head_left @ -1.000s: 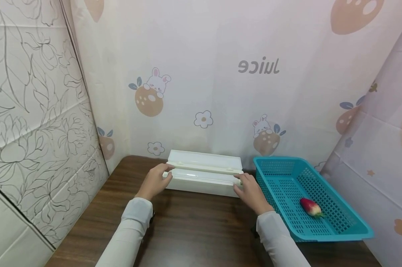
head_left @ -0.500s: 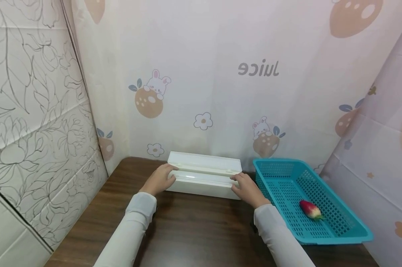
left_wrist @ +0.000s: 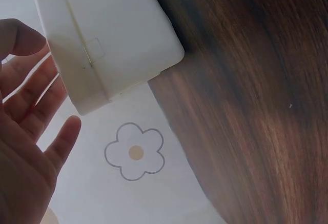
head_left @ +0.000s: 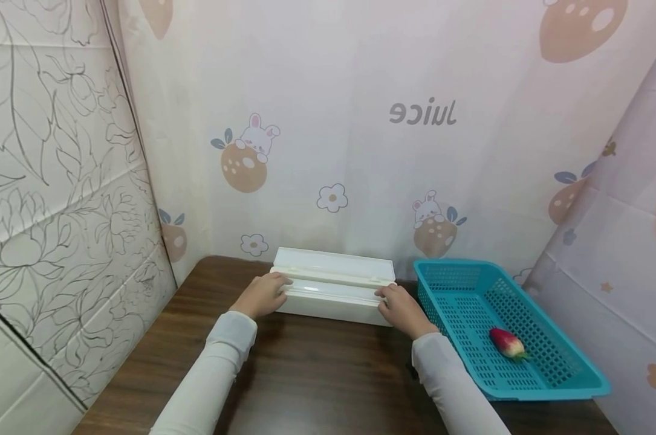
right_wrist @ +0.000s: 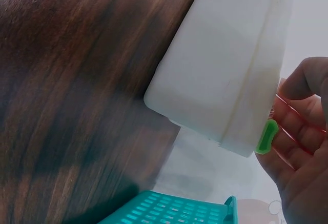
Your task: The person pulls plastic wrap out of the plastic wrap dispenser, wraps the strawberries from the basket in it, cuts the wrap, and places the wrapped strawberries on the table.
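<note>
A long white plastic box (head_left: 330,307), which looks like a cling film dispenser, stands near the back of the table with its lid (head_left: 335,261) tipped up behind. A cream bar (head_left: 333,277) runs lengthwise between lid and glossy inside. My left hand (head_left: 262,295) grips the upper rim at the left end, thumb (left_wrist: 23,37) bent against it. At the right end, my right hand (head_left: 404,309) grips the same rim between bent thumb (right_wrist: 307,78) and fingers. Box edges hide several fingertips; whether they pinch any thin film cannot be told. A small green piece (right_wrist: 267,137) sits by the right end.
A teal perforated basket (head_left: 469,262) stands close to the right of the dispenser, holding a red and cream vegetable (head_left: 507,343) like a radish. The dark wood table (head_left: 328,380) meets patterned curtains (head_left: 333,151) behind.
Both hands have shifted slightly inward along the dispenser over the last second. During the last half second they have barely moved. The basket and its vegetable stay put.
</note>
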`<control>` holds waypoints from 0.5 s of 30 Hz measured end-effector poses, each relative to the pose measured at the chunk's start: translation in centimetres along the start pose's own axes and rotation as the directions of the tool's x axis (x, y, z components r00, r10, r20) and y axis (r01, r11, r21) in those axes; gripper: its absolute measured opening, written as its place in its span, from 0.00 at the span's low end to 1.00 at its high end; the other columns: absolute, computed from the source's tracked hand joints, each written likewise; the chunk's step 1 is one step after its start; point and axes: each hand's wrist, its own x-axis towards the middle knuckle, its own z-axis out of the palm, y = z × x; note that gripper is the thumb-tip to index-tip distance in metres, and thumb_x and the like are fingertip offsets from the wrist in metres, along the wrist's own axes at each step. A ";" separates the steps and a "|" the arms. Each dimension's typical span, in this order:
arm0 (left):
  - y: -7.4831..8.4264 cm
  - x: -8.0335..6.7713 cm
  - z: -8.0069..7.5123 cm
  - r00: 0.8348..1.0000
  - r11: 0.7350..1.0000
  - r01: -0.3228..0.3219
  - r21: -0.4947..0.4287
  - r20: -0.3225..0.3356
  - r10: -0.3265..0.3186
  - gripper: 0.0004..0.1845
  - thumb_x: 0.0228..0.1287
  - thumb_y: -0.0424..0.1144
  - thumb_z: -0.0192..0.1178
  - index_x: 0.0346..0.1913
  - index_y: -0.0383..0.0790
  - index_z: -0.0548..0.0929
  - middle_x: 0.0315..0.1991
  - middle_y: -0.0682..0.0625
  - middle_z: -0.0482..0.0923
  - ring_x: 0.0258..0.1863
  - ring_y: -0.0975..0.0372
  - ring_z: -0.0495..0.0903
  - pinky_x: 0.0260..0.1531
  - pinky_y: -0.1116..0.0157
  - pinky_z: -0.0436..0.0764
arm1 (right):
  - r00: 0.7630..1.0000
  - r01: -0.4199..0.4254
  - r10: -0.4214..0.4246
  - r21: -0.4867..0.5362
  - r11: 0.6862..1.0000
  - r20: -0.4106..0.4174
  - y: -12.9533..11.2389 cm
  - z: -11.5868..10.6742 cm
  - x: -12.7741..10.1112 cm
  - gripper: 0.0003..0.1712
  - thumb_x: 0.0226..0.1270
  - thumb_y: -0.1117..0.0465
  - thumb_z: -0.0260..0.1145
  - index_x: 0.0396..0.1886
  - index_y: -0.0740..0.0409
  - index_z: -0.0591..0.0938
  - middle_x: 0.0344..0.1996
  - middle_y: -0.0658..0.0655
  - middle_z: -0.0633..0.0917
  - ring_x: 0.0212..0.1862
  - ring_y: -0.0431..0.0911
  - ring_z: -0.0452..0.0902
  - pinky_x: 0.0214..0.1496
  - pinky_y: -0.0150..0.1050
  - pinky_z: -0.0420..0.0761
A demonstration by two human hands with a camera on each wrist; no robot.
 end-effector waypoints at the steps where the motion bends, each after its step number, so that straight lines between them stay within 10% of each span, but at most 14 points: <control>1: 0.0 0.0 0.0 1.000 1.000 -0.006 0.021 0.000 0.006 0.16 0.67 0.37 0.60 0.55 0.40 0.85 0.57 0.46 0.81 0.60 0.52 0.77 0.60 0.50 0.75 | 1.000 0.004 -0.004 0.000 1.000 -0.001 0.0 0.0 0.0 0.14 0.67 0.66 0.62 0.50 0.64 0.84 0.45 0.60 0.85 0.51 0.55 0.79 0.57 0.53 0.78; 15: -0.6 0.2 0.1 0.993 0.995 -0.092 0.043 -0.072 0.095 0.08 0.68 0.30 0.59 0.44 0.36 0.87 0.45 0.46 0.84 0.47 0.52 0.82 0.50 0.52 0.80 | 1.000 0.016 -0.016 0.013 1.000 -0.020 0.6 0.4 0.0 0.08 0.67 0.67 0.62 0.41 0.60 0.86 0.37 0.55 0.84 0.41 0.49 0.78 0.48 0.48 0.81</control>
